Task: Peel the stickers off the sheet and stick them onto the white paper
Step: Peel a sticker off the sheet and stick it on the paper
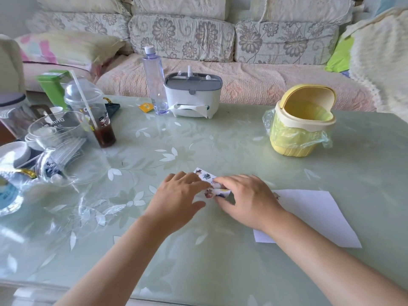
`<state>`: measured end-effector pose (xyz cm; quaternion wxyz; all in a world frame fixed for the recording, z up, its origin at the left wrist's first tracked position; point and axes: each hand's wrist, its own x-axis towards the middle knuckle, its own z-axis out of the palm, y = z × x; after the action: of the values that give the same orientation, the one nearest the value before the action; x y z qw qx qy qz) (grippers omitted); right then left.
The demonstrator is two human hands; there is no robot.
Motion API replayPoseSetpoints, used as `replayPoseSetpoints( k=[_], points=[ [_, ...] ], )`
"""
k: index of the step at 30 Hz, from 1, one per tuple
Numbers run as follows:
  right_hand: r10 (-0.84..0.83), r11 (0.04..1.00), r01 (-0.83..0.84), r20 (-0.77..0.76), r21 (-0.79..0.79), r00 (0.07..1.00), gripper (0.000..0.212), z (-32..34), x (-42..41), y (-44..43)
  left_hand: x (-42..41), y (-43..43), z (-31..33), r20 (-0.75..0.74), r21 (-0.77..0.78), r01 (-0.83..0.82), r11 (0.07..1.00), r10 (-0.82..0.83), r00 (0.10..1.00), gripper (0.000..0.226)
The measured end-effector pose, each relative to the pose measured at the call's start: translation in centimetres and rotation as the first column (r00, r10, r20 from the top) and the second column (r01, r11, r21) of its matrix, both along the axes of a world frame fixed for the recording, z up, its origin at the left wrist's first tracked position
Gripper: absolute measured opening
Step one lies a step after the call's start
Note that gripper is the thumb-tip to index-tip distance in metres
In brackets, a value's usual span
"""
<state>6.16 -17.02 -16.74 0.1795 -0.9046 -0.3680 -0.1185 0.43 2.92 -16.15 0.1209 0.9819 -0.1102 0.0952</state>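
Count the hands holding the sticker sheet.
2. The left hand holds the sticker sheet at its left edge; the right hand pinches its right edge. Both lie left of the white paper.

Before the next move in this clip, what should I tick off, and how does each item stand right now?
1. The left hand and right hand both hold the sticker sheet: ok.
2. A sticker is peeled free of the sticker sheet: cannot tell, fingers cover that edge.
3. The white paper lies flat on the table beside the right hand: ok.
4. Bare space on the white paper: ok.
5. Way to the white paper is free, and the yellow bin stands farther back: ok.
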Motion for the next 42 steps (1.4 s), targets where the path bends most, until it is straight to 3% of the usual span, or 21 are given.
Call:
replayPoseSetpoints(
  k=[4,7,12,14,15,17,20,22,25,29,32,37,42],
  points=[
    [0.052,0.999,-0.05,-0.14,0.012,0.989,0.059,0.9,0.0,-0.9,0.2,0.2,0.6,0.091,-0.086,-0.064,0.994,0.072,0.993,0.025],
    [0.048,0.992,-0.05,0.023,0.114,0.999,0.029,1.0,-0.1,-1.3,0.1,0.2,0.7,0.074,-0.135,-0.045,0.99,0.056,0.996,0.025],
    [-0.052,0.983,0.014,0.204,0.185,0.978,0.029,1.6,-0.1,-2.1,-0.1,-1.1,1.0,0.16,-0.13,-0.099,0.987,0.119,0.98,0.051],
    [-0.121,0.971,0.07,0.219,0.23,0.968,0.029,1.9,0.0,-2.5,-0.4,-2.0,1.5,0.213,-0.211,-0.151,0.966,0.196,0.957,0.041],
    [-0.165,0.963,0.109,0.219,0.246,0.962,0.03,2.0,0.0,-2.7,-0.7,-2.5,1.9,0.197,-0.27,-0.181,0.946,0.238,0.951,0.031],
    [-0.248,0.947,0.188,0.219,0.261,0.944,0.03,2.1,0.2,-3.1,-1.0,-3.9,2.8,-0.012,-0.417,-0.283,0.864,0.306,0.952,0.013],
    [-0.314,0.925,0.248,0.214,0.287,0.925,0.03,2.3,0.4,-3.6,-0.9,-5.6,3.9,-0.397,-0.657,-0.438,0.613,0.213,0.893,0.01],
    [-0.31,0.924,0.237,0.223,0.301,0.924,0.029,2.4,0.4,-3.8,-0.7,-6.5,4.1,-0.5,-0.778,-0.48,0.405,0.062,0.864,0.013],
    [-0.289,0.935,0.218,0.243,0.28,0.926,0.031,2.5,0.2,-3.9,-0.5,-7.4,4.1,-0.513,-0.83,-0.488,0.272,-0.026,0.858,0.012],
    [-0.253,0.946,0.192,0.228,0.259,0.94,0.026,2.7,0.1,-4.2,-0.1,-7.9,4.1,-0.49,-0.853,-0.474,0.219,-0.019,0.872,0.009],
    [-0.168,0.957,0.143,0.076,0.254,0.983,0.016,3.0,-0.1,-4.5,0.2,-8.0,4.0,-0.475,-0.865,-0.465,0.187,-0.01,0.88,0.011],
    [-0.091,0.9,0.132,-0.117,0.416,0.989,0.021,3.4,-0.6,-4.7,0.3,-8.2,4.1,-0.422,-0.891,-0.417,0.179,0.012,0.906,0.013],
    [-0.03,0.873,0.092,-0.136,0.478,0.99,0.009,3.8,-0.3,-5.0,0.4,-8.5,4.1,-0.376,-0.913,-0.376,0.156,0.032,0.926,0.013]
  ],
)
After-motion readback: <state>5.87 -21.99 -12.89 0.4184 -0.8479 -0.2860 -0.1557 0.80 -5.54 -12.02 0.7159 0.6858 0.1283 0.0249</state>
